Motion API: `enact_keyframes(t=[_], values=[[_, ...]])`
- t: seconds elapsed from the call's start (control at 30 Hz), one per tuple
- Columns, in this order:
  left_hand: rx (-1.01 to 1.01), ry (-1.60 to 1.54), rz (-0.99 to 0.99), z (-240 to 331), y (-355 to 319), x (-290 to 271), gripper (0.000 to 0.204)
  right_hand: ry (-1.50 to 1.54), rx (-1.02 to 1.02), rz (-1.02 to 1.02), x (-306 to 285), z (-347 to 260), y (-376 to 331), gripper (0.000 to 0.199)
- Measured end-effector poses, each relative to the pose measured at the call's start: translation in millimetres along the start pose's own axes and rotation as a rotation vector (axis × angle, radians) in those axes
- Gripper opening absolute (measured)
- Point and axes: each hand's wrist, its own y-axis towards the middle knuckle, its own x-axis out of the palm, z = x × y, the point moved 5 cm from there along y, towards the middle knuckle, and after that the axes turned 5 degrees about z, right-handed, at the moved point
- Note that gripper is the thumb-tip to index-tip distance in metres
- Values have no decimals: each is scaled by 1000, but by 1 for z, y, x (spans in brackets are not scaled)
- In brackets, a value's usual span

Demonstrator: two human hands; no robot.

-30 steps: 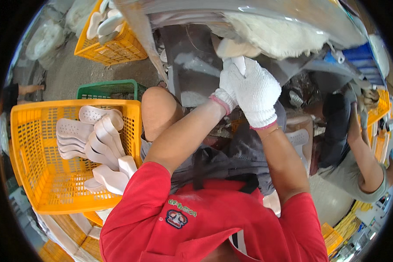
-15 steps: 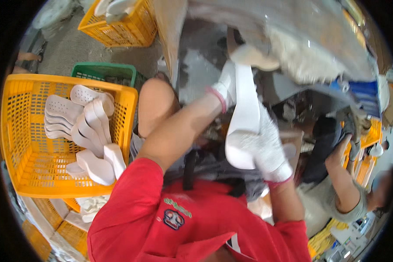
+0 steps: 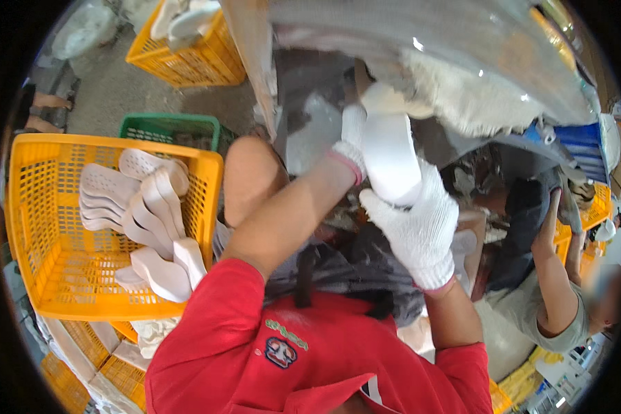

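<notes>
A white shoe insole [image 3: 393, 160] is between my two hands, angled up against a round beige disc [image 3: 393, 100] beneath a grey hood. My left hand [image 3: 354, 132], in a white knitted glove, grips the insole's far left edge; its fingertips are hidden behind it. Lower down, my right hand [image 3: 424, 228], gloved the same way, closes on the near right edge, its thumb held out to the left. At my left, a yellow basket [image 3: 117, 312] bears several similar insoles [image 3: 160, 272], some stacked and some with small holes.
The grey hood [image 3: 476, 48] and ragged whitish padding [image 3: 469, 90] hang close above my hands. Behind the basket stand a green crate [image 3: 169, 127] and another yellow crate [image 3: 193, 65] with pale soles. At right, a co-worker in a grey shirt [image 3: 555, 310] sits nearby.
The insole has tilted, its near end rising and pointing away from me. My right hand has shifted up along it, its thumb now spread. My left hand has moved slightly left.
</notes>
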Motion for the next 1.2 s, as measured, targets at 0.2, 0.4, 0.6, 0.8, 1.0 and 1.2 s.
enact_keyframes(t=[0.2,0.4,0.6,0.8,1.0,1.2], values=[[-202,46,64,8,15,-9,76,85,-91,122,12,14,25,60],[277,-153,104,2,-20,-1,82,-185,-288,259,19,-2,45,32],[-203,-488,-14,-23,-29,8,86,101,12,-145,-1,-9,9,58],[358,499,93,2,19,-36,51,-299,-133,-80,9,-8,14,29],[62,692,195,-6,36,-46,39,-15,83,-12,8,-15,-3,32],[-74,375,363,47,-33,-10,46,755,427,-15,14,27,-28,34]])
